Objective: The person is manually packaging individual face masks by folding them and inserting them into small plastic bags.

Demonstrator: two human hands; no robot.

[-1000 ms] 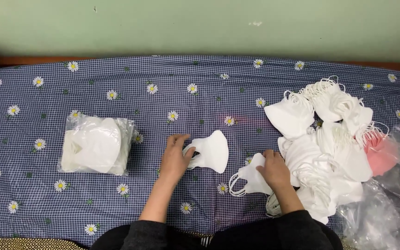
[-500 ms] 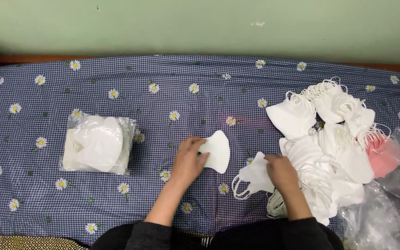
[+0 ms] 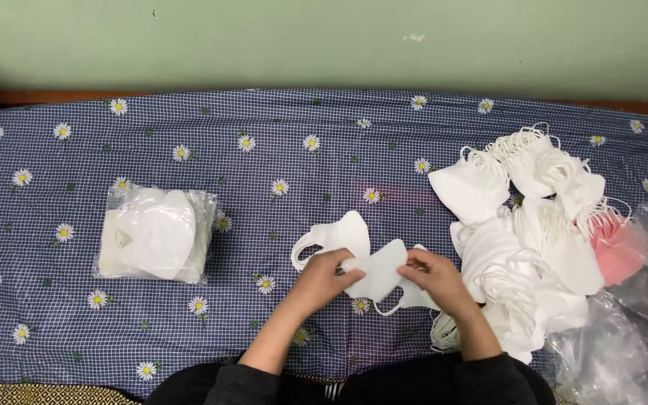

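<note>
My left hand (image 3: 322, 276) and my right hand (image 3: 435, 274) meet at the middle of the blue checked cloth (image 3: 279, 157) and together hold a white face mask (image 3: 381, 273). A second white mask (image 3: 336, 237) lies flat just behind it, touching my left fingers. To the right of my right hand spreads a loose pile of white masks (image 3: 534, 225) with ear loops sticking out.
A clear plastic bag packed with white masks (image 3: 154, 234) lies at the left. A pink mask (image 3: 618, 247) and crumpled clear plastic bags (image 3: 624, 337) sit at the right edge. A green wall (image 3: 324, 45) runs behind the cloth.
My right hand has brought a mask from beside the pile leftward to the centre, and my left hand has come off the flat mask to grip it too.
</note>
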